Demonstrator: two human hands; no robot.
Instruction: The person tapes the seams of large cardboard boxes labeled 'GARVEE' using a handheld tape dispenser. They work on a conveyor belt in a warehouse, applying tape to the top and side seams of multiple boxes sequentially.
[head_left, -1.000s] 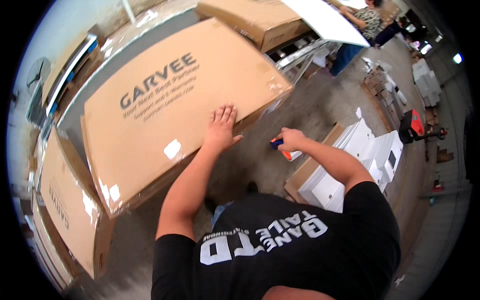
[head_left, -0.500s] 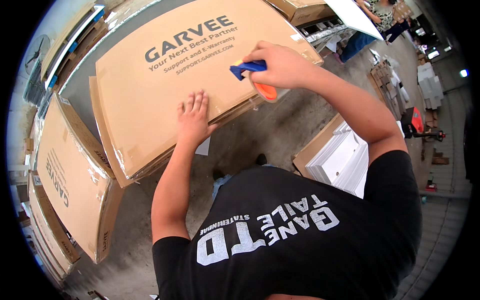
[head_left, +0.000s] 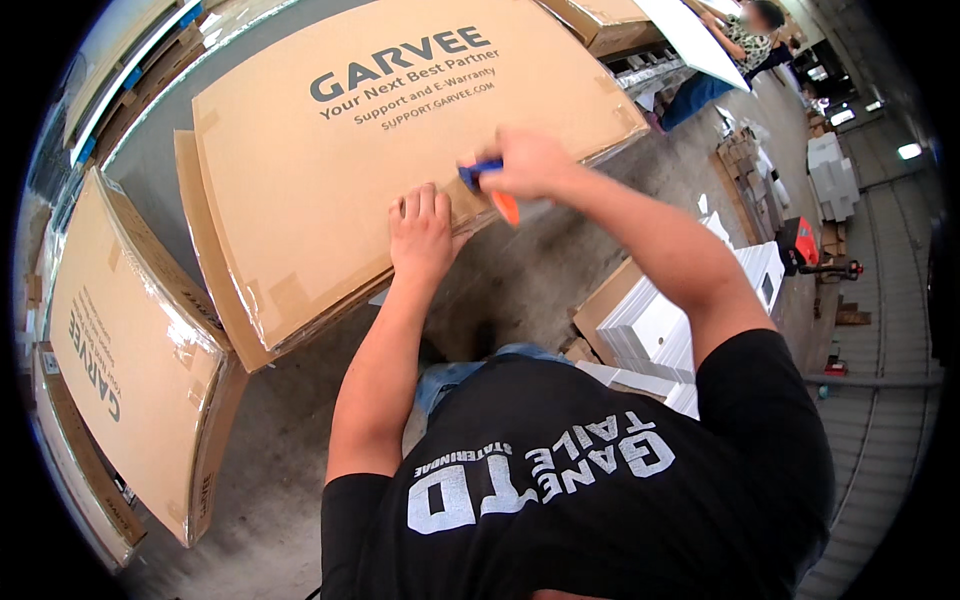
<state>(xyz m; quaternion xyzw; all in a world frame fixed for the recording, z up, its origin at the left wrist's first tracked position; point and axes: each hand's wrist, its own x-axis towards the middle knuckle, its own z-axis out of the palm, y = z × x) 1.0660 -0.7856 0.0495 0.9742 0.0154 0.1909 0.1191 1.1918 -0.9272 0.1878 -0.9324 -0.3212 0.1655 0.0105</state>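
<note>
A large, flat cardboard box (head_left: 290,210) with dark printing lies in front of me. My left hand (head_left: 422,235) rests on its top by the near edge, palm down, with the fingertips slightly bent and nothing in them. To the right of it, my right hand (head_left: 530,163) grips a blue hand-held tape dispenser (head_left: 483,174) with an orange part (head_left: 506,206) below. The dispenser is at the box's near edge, close to my left fingers. Motion blurs the right hand, and I cannot tell whether tape runs from the dispenser.
More large cardboard boxes (head_left: 140,340) lean at the left. White panels (head_left: 645,335) are stacked at my right, past a strip of concrete floor (head_left: 560,265). Another person (head_left: 745,45) stands at the far right near a white board (head_left: 690,40). A red machine (head_left: 797,245) stands farther right.
My right hand has brought the tape dispenser down and toward the box's near edge, closer to my left hand. My left hand has slid right along that edge, its fingers more bent.
</note>
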